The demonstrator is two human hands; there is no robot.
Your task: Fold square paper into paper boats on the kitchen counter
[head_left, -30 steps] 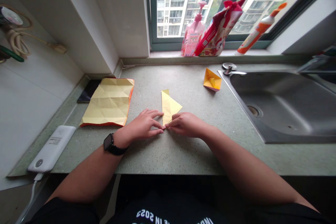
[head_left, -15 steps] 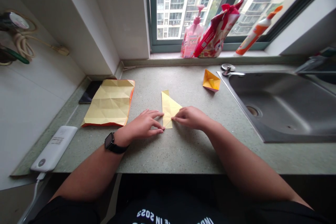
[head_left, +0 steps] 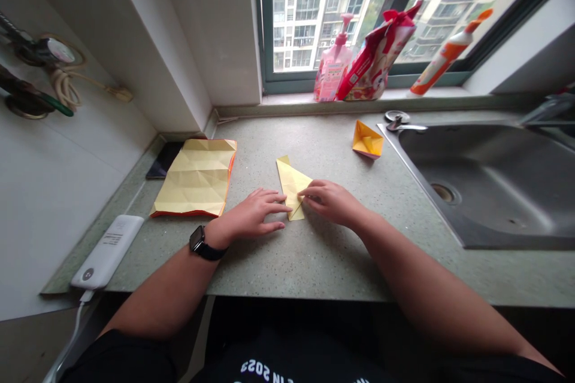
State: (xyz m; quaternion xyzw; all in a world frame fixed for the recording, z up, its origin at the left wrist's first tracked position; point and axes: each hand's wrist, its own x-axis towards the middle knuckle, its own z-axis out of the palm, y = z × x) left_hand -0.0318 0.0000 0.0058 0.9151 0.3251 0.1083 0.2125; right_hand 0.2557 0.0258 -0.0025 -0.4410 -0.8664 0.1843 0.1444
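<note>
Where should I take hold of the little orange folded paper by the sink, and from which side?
Probably pinch the left wall of the orange folded paper lightly, coming from above and the left: its hollow opens upward, so a thin wall could be straddled, and the sink lies close on its right.

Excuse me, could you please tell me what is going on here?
A person is handling a folded yellow paper on the counter: the left hand touches its left edge, and the right hand its right side. Creased yellow paper lies to the left, and a small orange folded paper sits near the sink.
</note>
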